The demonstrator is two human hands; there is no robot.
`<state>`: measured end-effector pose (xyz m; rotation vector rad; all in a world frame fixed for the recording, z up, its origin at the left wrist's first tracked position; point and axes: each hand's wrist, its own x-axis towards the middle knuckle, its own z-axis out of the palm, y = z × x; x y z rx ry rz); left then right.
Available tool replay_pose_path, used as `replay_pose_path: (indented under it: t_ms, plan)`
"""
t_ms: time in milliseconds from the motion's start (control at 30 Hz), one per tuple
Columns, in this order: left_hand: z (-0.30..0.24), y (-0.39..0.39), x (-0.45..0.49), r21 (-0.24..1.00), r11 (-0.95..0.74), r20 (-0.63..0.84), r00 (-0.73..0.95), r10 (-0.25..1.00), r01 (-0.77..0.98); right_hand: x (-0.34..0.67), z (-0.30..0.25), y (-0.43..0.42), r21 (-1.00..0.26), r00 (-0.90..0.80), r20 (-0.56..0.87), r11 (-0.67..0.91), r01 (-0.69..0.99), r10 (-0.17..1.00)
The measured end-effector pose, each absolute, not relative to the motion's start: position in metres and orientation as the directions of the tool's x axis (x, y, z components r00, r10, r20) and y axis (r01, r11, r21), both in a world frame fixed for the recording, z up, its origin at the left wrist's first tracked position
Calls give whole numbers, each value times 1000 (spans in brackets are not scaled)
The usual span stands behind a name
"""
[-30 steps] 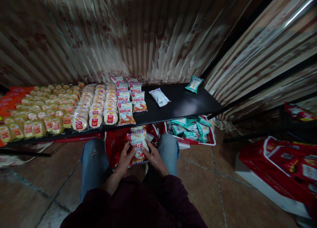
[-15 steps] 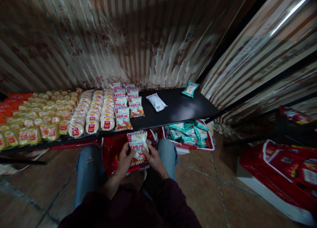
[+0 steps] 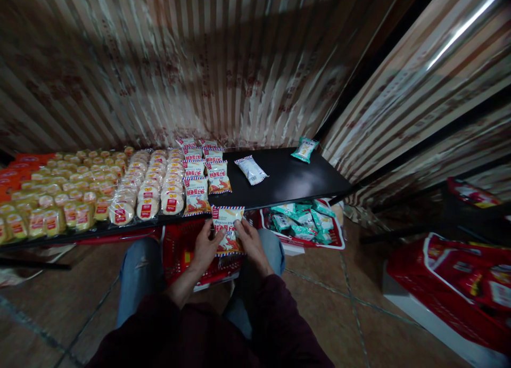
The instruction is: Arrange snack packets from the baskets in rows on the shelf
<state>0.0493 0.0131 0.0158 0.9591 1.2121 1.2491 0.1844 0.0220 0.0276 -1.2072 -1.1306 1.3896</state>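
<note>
Both my hands hold one snack packet (image 3: 227, 227), white and orange with a red-and-blue striped border. My left hand (image 3: 205, 248) grips its left edge and my right hand (image 3: 250, 243) its right edge, fingers closed on it. The packet hangs just in front of the black shelf's (image 3: 295, 179) front edge, above a red basket (image 3: 179, 251) between my knees. Two columns of the same packets (image 3: 197, 195) lie on the shelf right behind it.
Rows of round wrapped cakes (image 3: 120, 189) fill the shelf's left part. A white packet (image 3: 250, 169) and a teal packet (image 3: 304, 149) lie further right. A red tray of teal packets (image 3: 305, 219) sits under the shelf. Red baskets (image 3: 451, 283) stand at right on the tiled floor.
Both hands have lifted the packet up out of the red basket towards the shelf's front edge. The camera has tilted slightly.
</note>
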Motion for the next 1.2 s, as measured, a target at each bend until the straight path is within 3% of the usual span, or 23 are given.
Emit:
replay_pose_path:
  t_ms: [333, 600, 833, 1200]
  plan:
    - [22, 18, 51, 977, 139, -160, -126, 979, -161, 182, 21, 35, -996, 13, -92, -92, 5, 996]
    - [21, 37, 59, 976, 97, -128, -151, 980, -196, 187, 32, 44, -995, -23, -89, -90, -49, 996]
    - [20, 57, 62, 988, 42, -66, -162, 985, -151, 184, 25, 55, -992, -4, -94, -94, -85, 996]
    - [18, 68, 59, 999, 42, -41, -183, 982, 3, 184, 6, 90, -999, 75, -17, -20, 43, 997]
